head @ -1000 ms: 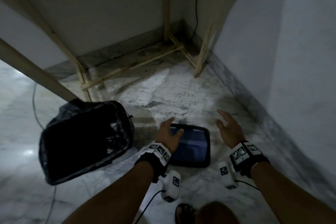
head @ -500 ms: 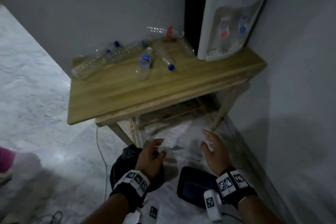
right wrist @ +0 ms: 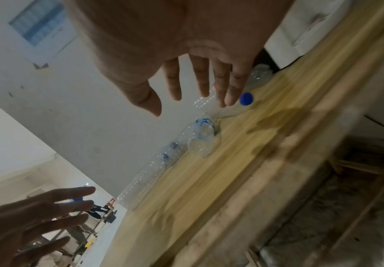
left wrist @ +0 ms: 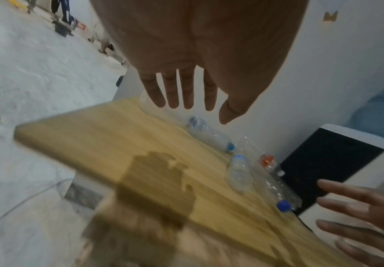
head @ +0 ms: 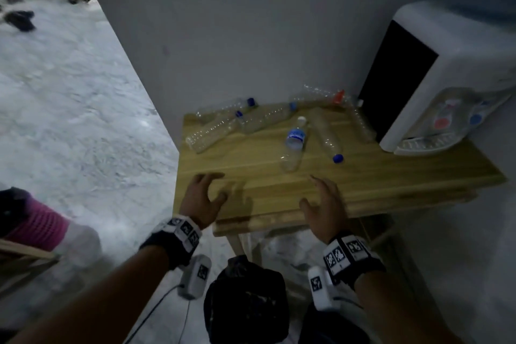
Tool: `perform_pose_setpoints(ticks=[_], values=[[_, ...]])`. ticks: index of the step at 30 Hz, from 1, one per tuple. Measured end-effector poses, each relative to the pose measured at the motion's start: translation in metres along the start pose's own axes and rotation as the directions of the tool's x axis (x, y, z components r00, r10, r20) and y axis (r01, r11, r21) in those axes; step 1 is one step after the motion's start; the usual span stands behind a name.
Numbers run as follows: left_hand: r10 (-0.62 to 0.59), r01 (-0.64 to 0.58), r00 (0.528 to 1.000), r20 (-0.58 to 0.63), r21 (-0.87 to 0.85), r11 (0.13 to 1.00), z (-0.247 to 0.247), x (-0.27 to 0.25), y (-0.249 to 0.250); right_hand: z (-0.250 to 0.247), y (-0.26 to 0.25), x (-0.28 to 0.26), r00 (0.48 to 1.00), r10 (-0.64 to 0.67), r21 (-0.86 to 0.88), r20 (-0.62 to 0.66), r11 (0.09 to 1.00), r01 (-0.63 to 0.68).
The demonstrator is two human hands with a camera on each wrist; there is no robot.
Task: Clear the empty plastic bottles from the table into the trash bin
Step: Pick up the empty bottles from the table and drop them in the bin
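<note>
Several clear empty plastic bottles lie along the back of a wooden table [head: 251, 184]. The nearest is a small bottle with a blue label [head: 293, 144], beside a long bottle with a blue cap [head: 326, 137]. My left hand [head: 205, 195] hovers over the table's front left part, fingers spread and holding nothing. My right hand [head: 324, 204] hovers over the front middle, also spread and empty. The bin lined with a black bag [head: 245, 301] stands on the floor below my arms. The left wrist view shows the left hand [left wrist: 186, 101] spread above the labelled bottle [left wrist: 239, 173]; the right wrist view shows the right hand [right wrist: 195, 94] above it [right wrist: 201, 139].
A white water dispenser [head: 435, 86] stands on the table's right end against the wall. A person's pink sleeve [head: 33, 220] shows at the left edge. A cable [head: 156, 313] trails over the marble floor. Walls close in behind and to the right.
My view rose from the floor and bin to the tabletop. Both hands lifted from near the floor to above the table's front edge, still empty.
</note>
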State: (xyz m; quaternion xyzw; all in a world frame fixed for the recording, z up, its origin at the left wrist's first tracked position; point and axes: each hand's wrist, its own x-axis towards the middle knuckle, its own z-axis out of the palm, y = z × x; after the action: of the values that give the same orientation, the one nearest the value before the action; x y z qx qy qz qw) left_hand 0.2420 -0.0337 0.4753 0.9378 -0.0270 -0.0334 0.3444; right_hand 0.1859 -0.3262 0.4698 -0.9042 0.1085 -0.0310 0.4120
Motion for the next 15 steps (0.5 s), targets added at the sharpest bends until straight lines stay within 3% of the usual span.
perform_pose_setpoints(ticks=[7,15], values=[[-0.007,0.027,0.997,-0.072,0.285,0.958,-0.03,0.134,-0.051,0.056,-0.033,0.112,0.993,0.115,-0.19,0.005,0.975,-0.112],[0.043,-0.079,0.995,0.086,0.483,0.872,-0.012,0.209,-0.085,0.1,0.002,0.169,0.995,0.096,-0.353,0.014,0.932,-0.085]])
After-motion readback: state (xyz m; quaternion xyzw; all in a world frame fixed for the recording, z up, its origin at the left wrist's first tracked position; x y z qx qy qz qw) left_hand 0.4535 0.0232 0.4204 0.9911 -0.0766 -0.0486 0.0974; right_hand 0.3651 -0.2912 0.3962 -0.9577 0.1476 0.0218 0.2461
